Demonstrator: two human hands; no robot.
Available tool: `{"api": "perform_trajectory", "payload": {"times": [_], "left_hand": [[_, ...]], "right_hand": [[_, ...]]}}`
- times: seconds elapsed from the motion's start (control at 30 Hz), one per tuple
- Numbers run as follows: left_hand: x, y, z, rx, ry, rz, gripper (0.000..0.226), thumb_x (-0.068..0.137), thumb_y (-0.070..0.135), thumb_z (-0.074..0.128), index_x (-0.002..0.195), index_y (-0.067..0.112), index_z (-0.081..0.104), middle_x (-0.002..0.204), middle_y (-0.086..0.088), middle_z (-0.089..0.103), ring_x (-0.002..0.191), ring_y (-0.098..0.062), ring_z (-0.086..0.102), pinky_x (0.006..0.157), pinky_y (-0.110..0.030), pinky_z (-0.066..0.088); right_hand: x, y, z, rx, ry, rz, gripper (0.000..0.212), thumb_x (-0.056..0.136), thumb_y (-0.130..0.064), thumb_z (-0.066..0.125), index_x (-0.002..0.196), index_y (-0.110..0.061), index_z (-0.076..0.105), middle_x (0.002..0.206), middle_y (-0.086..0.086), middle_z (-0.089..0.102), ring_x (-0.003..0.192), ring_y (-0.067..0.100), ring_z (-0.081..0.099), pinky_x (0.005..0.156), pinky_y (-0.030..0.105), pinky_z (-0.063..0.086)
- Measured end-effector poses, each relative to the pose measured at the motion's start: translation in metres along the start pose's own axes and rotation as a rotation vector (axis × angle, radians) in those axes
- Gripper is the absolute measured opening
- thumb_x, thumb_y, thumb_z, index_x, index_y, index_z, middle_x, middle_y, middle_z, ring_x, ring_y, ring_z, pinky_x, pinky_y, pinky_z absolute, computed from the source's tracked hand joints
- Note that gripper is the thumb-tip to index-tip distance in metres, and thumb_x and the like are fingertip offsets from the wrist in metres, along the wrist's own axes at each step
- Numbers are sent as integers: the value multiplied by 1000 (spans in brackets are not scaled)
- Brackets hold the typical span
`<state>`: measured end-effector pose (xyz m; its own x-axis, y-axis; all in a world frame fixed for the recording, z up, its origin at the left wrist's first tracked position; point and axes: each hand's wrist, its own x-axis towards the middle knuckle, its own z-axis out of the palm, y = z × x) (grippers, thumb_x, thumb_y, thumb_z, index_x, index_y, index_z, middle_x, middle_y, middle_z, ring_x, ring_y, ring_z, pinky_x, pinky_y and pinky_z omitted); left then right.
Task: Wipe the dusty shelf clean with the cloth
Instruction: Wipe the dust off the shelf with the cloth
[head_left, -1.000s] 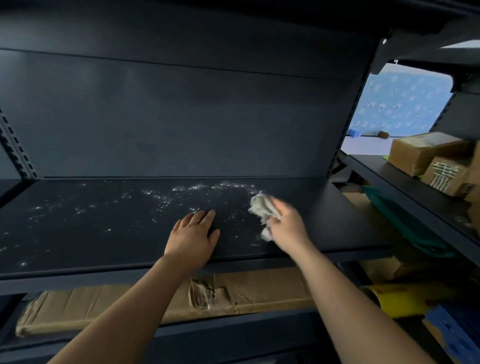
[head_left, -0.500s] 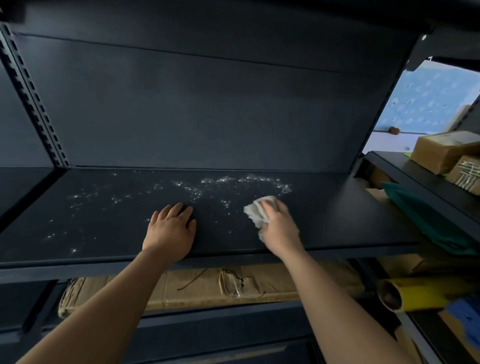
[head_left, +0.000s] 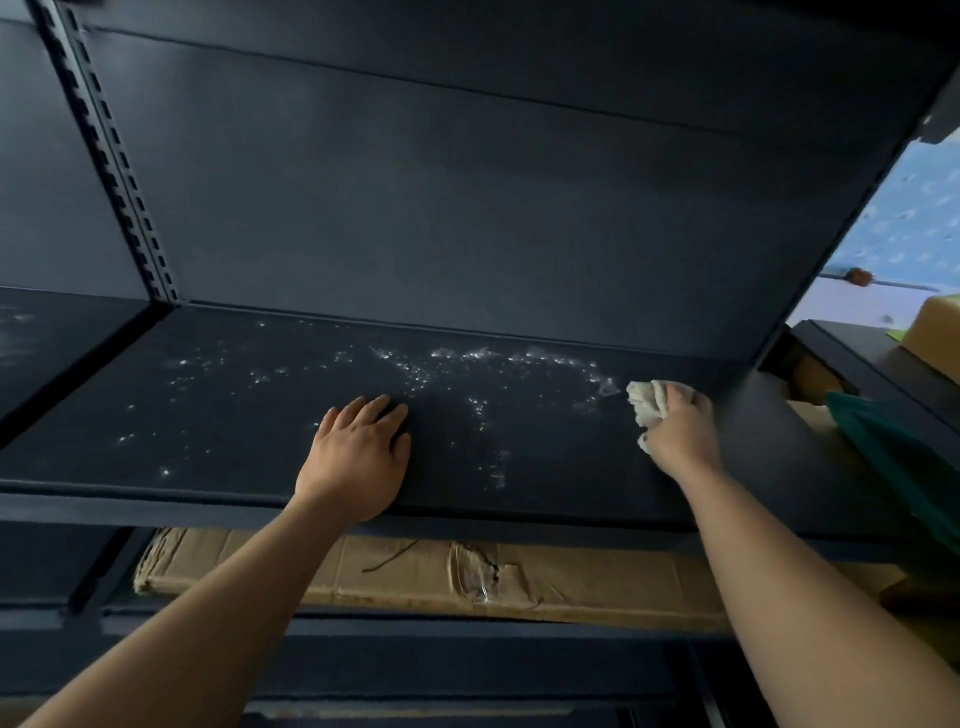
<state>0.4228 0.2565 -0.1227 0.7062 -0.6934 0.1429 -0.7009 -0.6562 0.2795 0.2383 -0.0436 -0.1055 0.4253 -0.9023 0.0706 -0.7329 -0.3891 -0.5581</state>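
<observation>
Head: R hand (head_left: 680, 436) grip clamped on cloth (head_left: 647, 402); L hand (head_left: 356, 457) flat, fingers apart, on shelf (head_left: 234, 415)

The shelf (head_left: 218, 415) is a dark, flat metal board, pretty dusty, with white specks scattered across the middle and back. The cloth (head_left: 648, 402) is a pale crumpled rag, bunched up at the right edge of the dust patch.

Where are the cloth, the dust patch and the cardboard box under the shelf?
cloth (head_left: 647, 402): head view, on the bunched end left of the fingers.
dust patch (head_left: 467, 364): head view, on the dense white specks near the back.
cardboard box (head_left: 415, 571): head view, on its front face.
</observation>
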Motion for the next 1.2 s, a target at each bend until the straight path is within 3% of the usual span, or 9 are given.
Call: {"api": "perform_trajectory", "payload": {"times": [0.1,0.23,0.37,0.5,0.6,0.67,0.9,1.07,1.2], "left_hand": [[2,-1,1,-14,10,-18,50,98,43,27,145,29,30,156,5,24,146,-18,14,121,-40,9],[3,2,7,0,22,-74,49,97,44,29,144,31,32,155,7,26,145,-17,17,120,-40,11],[3,0,3,2,30,-112,49,97,44,31,144,32,34,154,8,29,144,-16,19,120,-38,12],[0,-25,9,15,37,-176,48,97,44,32,143,32,35,153,8,30,143,-15,21,119,-36,14],[-6,-28,8,30,29,-160,48,97,45,32,143,33,35,153,9,30,143,-14,21,119,-36,13],[-7,-22,9,21,26,-137,48,96,46,31,143,34,34,154,9,30,144,-14,21,120,-36,13],[-6,-2,6,-24,45,-95,51,96,47,33,144,32,31,155,8,27,144,-13,19,120,-36,12],[2,4,-2,-24,53,-83,51,96,47,34,145,31,32,154,9,27,144,-12,20,118,-34,12],[-3,3,-3,-38,46,-94,51,96,46,35,144,30,34,154,8,29,143,-13,22,117,-33,15]], "right_hand": [[-6,-38,27,-89,-52,-169,70,72,-4,67,135,-21,43,142,11,29,122,30,46,101,34,41],[-22,-95,68,-39,-198,-460,65,82,-5,59,141,-20,39,152,8,23,133,27,37,105,26,36],[-23,-121,86,250,-304,-578,55,89,2,46,141,-16,42,146,4,38,117,20,52,74,0,39],[35,-100,85,269,-88,-459,63,76,1,67,134,-14,50,139,13,44,120,25,49,83,2,27],[75,-54,67,36,-23,-232,77,68,-9,80,136,-14,45,139,13,45,120,31,48,100,27,37],[83,-40,63,-47,-45,-100,74,72,-9,76,137,-9,40,139,17,39,123,34,46,100,40,42],[68,-94,86,-38,-96,-272,45,84,-7,51,129,-9,44,135,16,41,119,33,45,88,29,36],[32,-142,104,-35,-244,-524,61,81,-6,57,138,-20,42,145,8,30,127,27,44,105,33,40],[6,-167,105,414,-487,-547,54,84,6,44,133,-15,52,128,6,58,101,14,57,75,13,46]]}}
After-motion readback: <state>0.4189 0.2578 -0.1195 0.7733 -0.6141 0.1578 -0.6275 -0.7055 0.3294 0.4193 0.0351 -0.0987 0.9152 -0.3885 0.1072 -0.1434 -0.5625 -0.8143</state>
